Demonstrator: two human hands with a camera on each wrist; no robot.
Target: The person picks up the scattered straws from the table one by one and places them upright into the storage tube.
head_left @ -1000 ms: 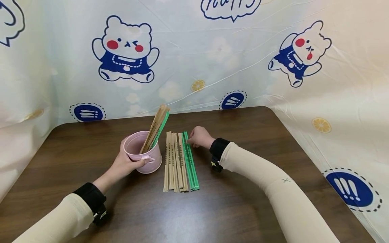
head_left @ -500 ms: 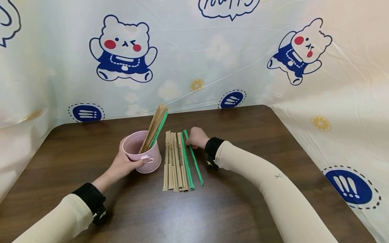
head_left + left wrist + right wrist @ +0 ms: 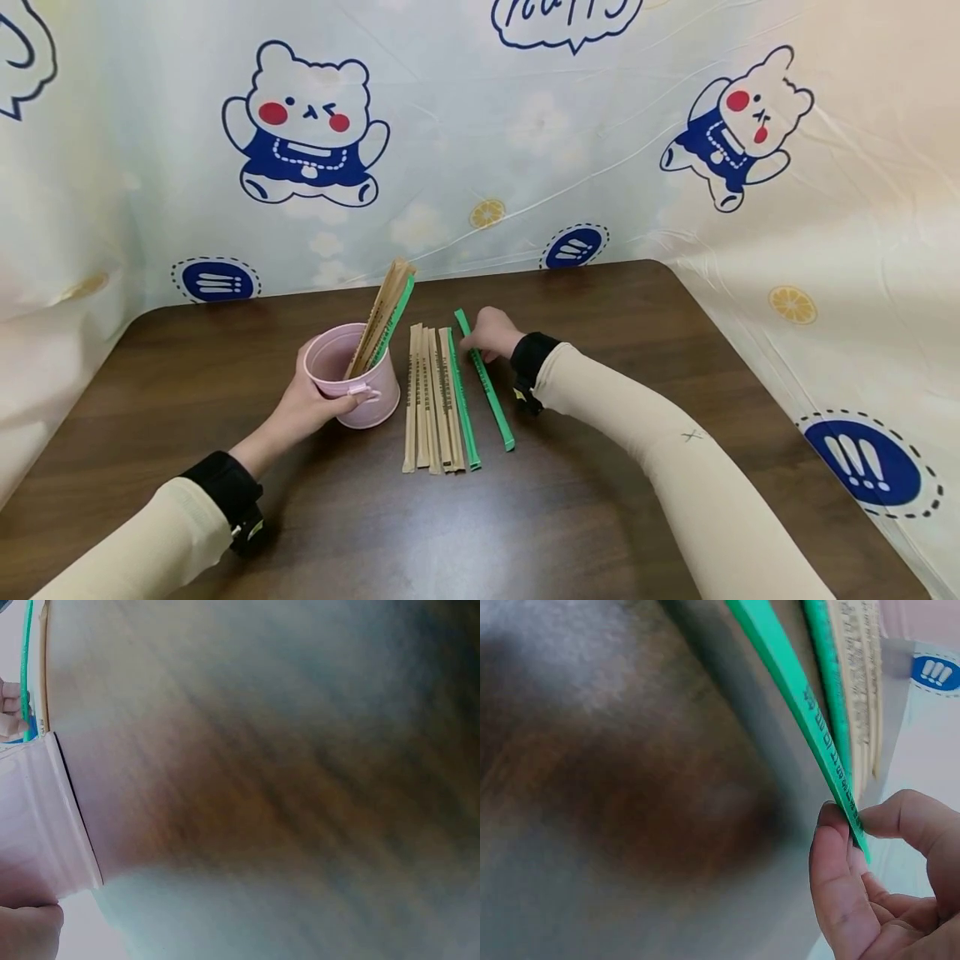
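My left hand grips a small pink bucket from its left side, thumb across the front by the handle lug. Several brown paper-wrapped straws and a green-wrapped one lean inside it toward the right. Between thumb and fingers, my right hand pinches a green-wrapped straw near its far end, also plain in the right wrist view, where the straw slants above the table. Just left of it lie another green straw and a row of brown-wrapped straws.
The dark wooden table has a rounded far right corner. Behind it hangs a pale curtain printed with cartoon bears, and the cloth also runs along both sides.
My right hand has pinched the outermost green straw and drawn it right, away from the row, leaving a gap beside the other green one. The left hand and bucket stay put.
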